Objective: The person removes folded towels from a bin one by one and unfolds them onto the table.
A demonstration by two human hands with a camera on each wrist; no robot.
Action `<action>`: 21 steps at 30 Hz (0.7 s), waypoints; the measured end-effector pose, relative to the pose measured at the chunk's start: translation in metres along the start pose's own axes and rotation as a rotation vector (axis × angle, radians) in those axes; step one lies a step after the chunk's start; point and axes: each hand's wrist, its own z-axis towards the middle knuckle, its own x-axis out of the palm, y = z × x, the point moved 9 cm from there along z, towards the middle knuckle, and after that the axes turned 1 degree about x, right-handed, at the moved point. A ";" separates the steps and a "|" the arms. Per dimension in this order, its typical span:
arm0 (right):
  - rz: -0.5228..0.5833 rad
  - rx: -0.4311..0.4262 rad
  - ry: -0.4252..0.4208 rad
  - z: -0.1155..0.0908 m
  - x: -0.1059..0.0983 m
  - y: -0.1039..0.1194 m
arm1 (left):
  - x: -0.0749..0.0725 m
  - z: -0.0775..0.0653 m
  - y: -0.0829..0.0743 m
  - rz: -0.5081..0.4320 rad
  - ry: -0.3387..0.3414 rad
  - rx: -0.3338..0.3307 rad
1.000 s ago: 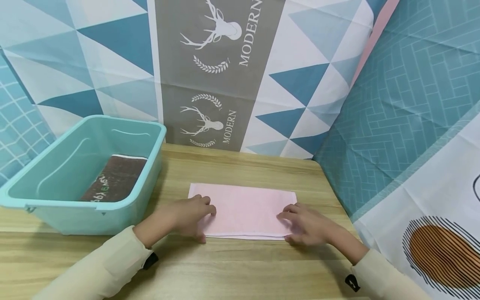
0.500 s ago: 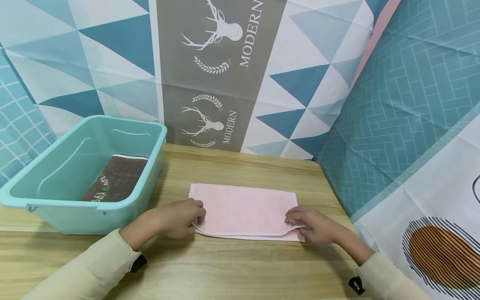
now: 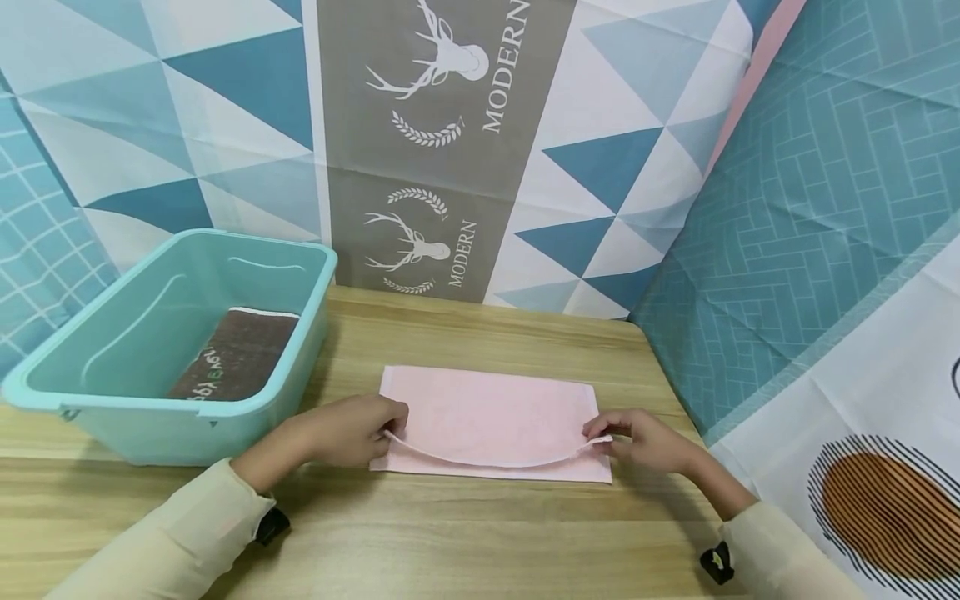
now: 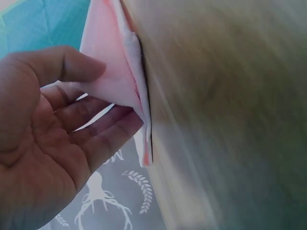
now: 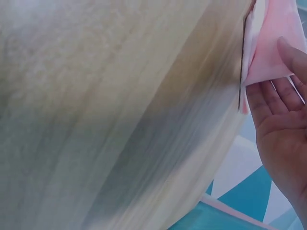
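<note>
A pink towel (image 3: 487,417) with pale edging lies folded on the wooden table. My left hand (image 3: 348,429) pinches the near left corner of its upper layer, and my right hand (image 3: 647,442) pinches the near right corner. Between them the lifted edge sags in a shallow curve, while the lower layer stays flat on the wood. The left wrist view has the thumb on top of the raised pink layer (image 4: 108,40), the other fingers beneath. In the right wrist view the thumb presses the towel (image 5: 273,55) from above, fingers under it.
A teal plastic bin (image 3: 292,367) stands on the table to the left, close by my left forearm. Inside lies a folded dark brown cloth (image 3: 243,354) with lettering. Patterned fabric (image 3: 420,167) hangs behind the table and along its right side.
Both hands have moved out to the near corners and gripped the towel's upper layer. Its near edge has been raised and drawn slightly away from me, exposing a strip of the layer below.
</note>
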 end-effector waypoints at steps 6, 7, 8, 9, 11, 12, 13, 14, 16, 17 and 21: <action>0.090 0.014 -0.013 0.004 -0.008 -0.011 | -0.006 0.002 0.010 -0.081 -0.075 -0.022; 0.102 0.019 -0.020 0.005 -0.010 -0.013 | -0.007 0.002 0.012 -0.094 -0.094 -0.026; 0.111 0.027 -0.027 0.006 -0.012 -0.014 | -0.009 0.002 0.013 -0.108 -0.113 -0.031; 0.123 0.033 -0.034 0.007 -0.013 -0.016 | -0.010 0.002 0.015 -0.123 -0.131 -0.040; 0.150 0.053 -0.045 0.009 -0.016 -0.020 | -0.013 0.003 0.019 -0.151 -0.168 -0.066; 0.165 0.068 -0.051 0.010 -0.018 -0.022 | -0.015 0.004 0.021 -0.163 -0.185 -0.084; 0.183 0.084 -0.053 0.010 -0.019 -0.024 | -0.016 0.004 0.024 -0.176 -0.201 -0.111; 0.196 0.098 -0.057 0.011 -0.020 -0.025 | -0.018 0.005 0.027 -0.186 -0.218 -0.138; 0.223 0.128 -0.069 0.013 -0.023 -0.028 | -0.020 0.005 0.033 -0.205 -0.254 -0.198; 0.234 0.146 -0.077 0.014 -0.025 -0.029 | -0.022 0.006 0.036 -0.216 -0.273 -0.230; 0.270 0.197 -0.129 0.016 -0.034 -0.032 | -0.029 0.007 0.045 -0.268 -0.371 -0.341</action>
